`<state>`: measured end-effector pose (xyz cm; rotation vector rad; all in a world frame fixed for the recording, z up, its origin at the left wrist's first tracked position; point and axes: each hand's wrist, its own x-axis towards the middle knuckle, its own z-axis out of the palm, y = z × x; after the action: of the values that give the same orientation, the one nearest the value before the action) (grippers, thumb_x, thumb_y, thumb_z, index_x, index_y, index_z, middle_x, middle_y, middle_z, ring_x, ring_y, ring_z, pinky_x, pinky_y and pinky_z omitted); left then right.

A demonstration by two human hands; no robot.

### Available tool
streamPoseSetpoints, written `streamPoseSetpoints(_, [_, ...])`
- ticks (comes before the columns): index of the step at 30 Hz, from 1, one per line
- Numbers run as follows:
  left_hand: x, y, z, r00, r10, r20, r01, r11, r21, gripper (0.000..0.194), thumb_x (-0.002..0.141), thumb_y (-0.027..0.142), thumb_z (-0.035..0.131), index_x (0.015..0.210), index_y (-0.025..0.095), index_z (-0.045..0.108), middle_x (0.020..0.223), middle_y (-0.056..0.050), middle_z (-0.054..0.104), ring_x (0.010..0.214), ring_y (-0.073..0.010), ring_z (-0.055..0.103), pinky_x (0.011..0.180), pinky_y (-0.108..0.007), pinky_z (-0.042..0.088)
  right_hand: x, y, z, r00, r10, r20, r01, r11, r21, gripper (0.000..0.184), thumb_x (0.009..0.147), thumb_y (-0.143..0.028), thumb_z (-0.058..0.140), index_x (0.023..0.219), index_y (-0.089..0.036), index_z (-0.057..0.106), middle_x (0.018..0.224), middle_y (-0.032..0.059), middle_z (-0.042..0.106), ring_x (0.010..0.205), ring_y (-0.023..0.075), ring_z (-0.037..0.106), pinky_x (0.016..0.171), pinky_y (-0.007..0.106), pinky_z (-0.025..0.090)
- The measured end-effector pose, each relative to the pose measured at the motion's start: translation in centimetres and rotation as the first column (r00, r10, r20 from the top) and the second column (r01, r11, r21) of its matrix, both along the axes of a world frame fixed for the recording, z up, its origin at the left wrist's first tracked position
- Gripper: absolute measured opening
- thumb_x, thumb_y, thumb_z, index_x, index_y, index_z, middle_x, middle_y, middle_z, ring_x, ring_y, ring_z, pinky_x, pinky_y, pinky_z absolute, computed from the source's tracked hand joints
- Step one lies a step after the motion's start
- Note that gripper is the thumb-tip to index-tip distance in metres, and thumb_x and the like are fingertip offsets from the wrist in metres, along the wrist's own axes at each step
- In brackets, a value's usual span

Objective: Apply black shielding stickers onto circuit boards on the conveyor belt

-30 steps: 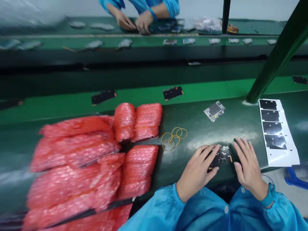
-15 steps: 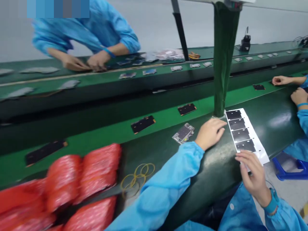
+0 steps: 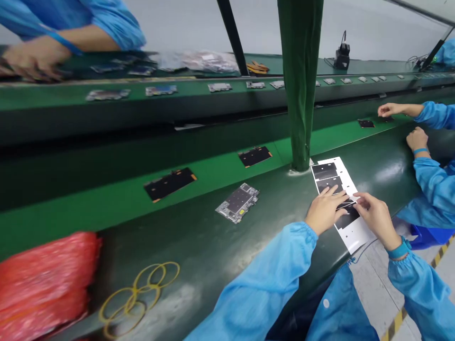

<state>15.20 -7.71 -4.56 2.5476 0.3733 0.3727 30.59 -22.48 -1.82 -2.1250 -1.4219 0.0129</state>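
A white backing sheet (image 3: pixel 356 239) with several black rectangular stickers lies on the dark green bench mat. My left hand (image 3: pixel 325 209) rests flat over the middle of the sheet, fingers spread, hiding part of the stickers. At the sheet's right edge, my right hand (image 3: pixel 377 219) has thumb and index finger pinched at the side of a black sticker (image 3: pixel 348 215). To the left of my hands a circuit board (image 3: pixel 237 202) with a dark middle and a small yellow patch lies alone on the mat.
Black-covered boards (image 3: pixel 170 183) lie on the bright green belt behind. A green-wrapped post (image 3: pixel 300 94) stands just beyond the sheet. Yellow rubber bands (image 3: pixel 133 298) and a red bubble-wrap package (image 3: pixel 46 284) are at left. Another person's hands (image 3: pixel 416 139) are at right.
My left hand has moved from beside the sheet onto it. My right hand has shifted up along its right edge and closed to a pinch. The view has swung right.
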Motion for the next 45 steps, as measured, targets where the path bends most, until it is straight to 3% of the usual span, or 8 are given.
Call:
streamPoseSetpoints(7, [0.2,0.2,-0.4,0.998,0.01,0.055,-0.006,0.998,-0.07,0.042,0.1,0.034,0.071,0.141,0.033,0.067,0.151,0.001,0.065,0.154,-0.028,0.047,0.131,-0.055,0.035,-0.3,-0.5,0.0,0.978,0.059,0.201,-0.068,0.997,0.034,0.018,0.103,-0.028,0.061,0.101,-0.024,0.079,0.089,0.0051,0.08,0.082,0.0217,0.075,0.077,0.032,0.056])
streamPoseSetpoints(15, [0.4,0.0,0.0,0.999,0.009,0.048,-0.003,0.993,-0.119,0.038,0.099,0.034,0.072,0.137,0.031,0.071,0.149,0.001,0.066,0.153,-0.0266,0.048,0.131,-0.053,0.035,0.1,-1.0,0.2,0.923,0.16,0.35,-0.213,0.97,0.12,0.016,0.103,-0.022,0.064,0.104,-0.026,0.079,0.096,0.0016,0.083,0.083,0.0175,0.078,0.105,0.04,0.058])
streamPoseSetpoints(19, [0.4,0.0,0.4,0.999,0.004,0.045,0.001,0.992,-0.123,0.038,0.099,0.034,0.073,0.136,0.031,0.072,0.149,0.001,0.066,0.154,-0.0268,0.047,0.131,-0.053,0.035,0.2,-1.1,0.3,0.929,0.145,0.341,-0.189,0.977,0.097,0.019,0.104,-0.023,0.061,0.099,-0.027,0.079,0.092,0.0003,0.083,0.081,0.0177,0.078,0.104,0.042,0.061])
streamPoseSetpoints(23, [0.3,0.0,0.7,1.0,-0.009,0.019,0.011,0.993,-0.114,0.039,0.099,0.034,0.072,0.138,0.03,0.07,0.151,0.0,0.064,0.155,-0.0275,0.045,0.131,-0.055,0.034,0.2,-1.0,0.4,0.936,0.1,0.337,-0.127,0.99,0.06,0.018,0.103,-0.028,0.062,0.109,-0.025,0.079,0.093,0.0034,0.082,0.084,0.0212,0.079,0.1,0.043,0.063])
streamPoseSetpoints(30, [0.4,-0.1,0.9,1.0,-0.007,-0.004,0.006,0.992,-0.123,0.041,0.098,0.033,0.073,0.139,0.029,0.07,0.151,0.001,0.065,0.156,-0.0264,0.044,0.133,-0.052,0.032,0.2,-1.0,0.7,0.928,0.158,0.338,-0.188,0.98,0.06,0.018,0.104,-0.023,0.06,0.096,-0.025,0.077,0.089,0.0003,0.082,0.077,0.0182,0.076,0.106,0.044,0.059])
streamPoseSetpoints(35, [0.4,-0.1,0.6,1.0,-0.013,0.014,0.014,0.995,-0.099,0.04,0.098,0.036,0.074,0.138,0.03,0.07,0.151,0.001,0.065,0.155,-0.028,0.045,0.132,-0.054,0.034,0.3,-1.0,0.4,0.938,0.112,0.33,-0.129,0.991,0.031,0.019,0.103,-0.027,0.061,0.111,-0.024,0.078,0.093,0.0025,0.082,0.081,0.0207,0.078,0.104,0.045,0.061])
streamPoseSetpoints(43, [0.4,-0.2,0.9,1.0,0.0,0.009,0.001,0.989,-0.149,0.041,0.099,0.038,0.07,0.139,0.03,0.069,0.152,0.001,0.064,0.156,-0.0273,0.044,0.133,-0.053,0.031,0.5,-1.2,0.5,0.913,0.172,0.37,-0.216,0.973,0.082,0.018,0.102,-0.021,0.064,0.104,-0.028,0.081,0.098,0.001,0.084,0.083,0.0181,0.08,0.106,0.046,0.061])
streamPoseSetpoints(45, [0.2,-0.2,1.3,1.0,0.005,0.023,-0.001,0.986,-0.17,0.04,0.104,0.042,0.062,0.141,0.029,0.069,0.153,0.001,0.063,0.156,-0.0272,0.043,0.133,-0.054,0.031,0.6,-1.6,0.5,0.897,0.183,0.402,-0.241,0.966,0.096,0.018,0.1,-0.019,0.066,0.101,-0.029,0.081,0.102,0.0014,0.084,0.086,0.0185,0.081,0.104,0.046,0.063])
